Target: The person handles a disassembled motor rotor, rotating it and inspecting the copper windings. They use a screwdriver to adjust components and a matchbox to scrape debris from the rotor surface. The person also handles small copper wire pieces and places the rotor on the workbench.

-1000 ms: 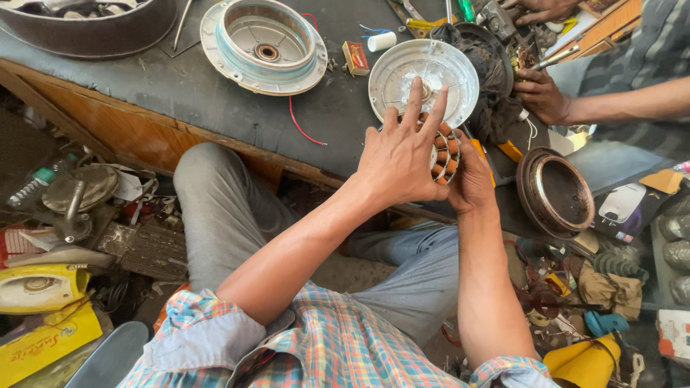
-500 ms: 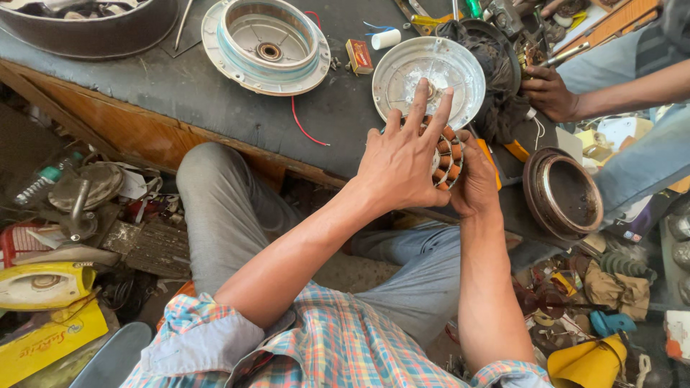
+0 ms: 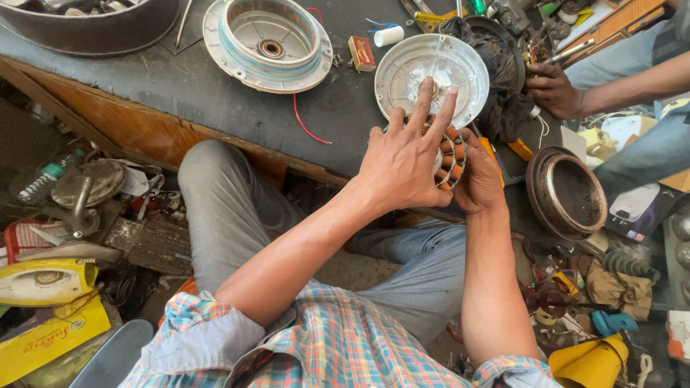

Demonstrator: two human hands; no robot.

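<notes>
A round motor stator with orange copper windings is held upright at the near edge of the grey workbench. My right hand cups it from behind and below. My left hand lies flat over its front face, fingers spread and pointing away from me. Most of the stator is hidden between the two hands. Just beyond the fingertips lies a round silver fan cover, hollow side up.
A white round motor housing and a small red box lie on the bench. A red wire trails to the edge. Another person's hand works at the right. A brown ring-shaped housing and clutter sit right; a yellow iron left.
Both hands stay on the stator in nearly the same pose. The other person's hand at the right has shifted slightly.
</notes>
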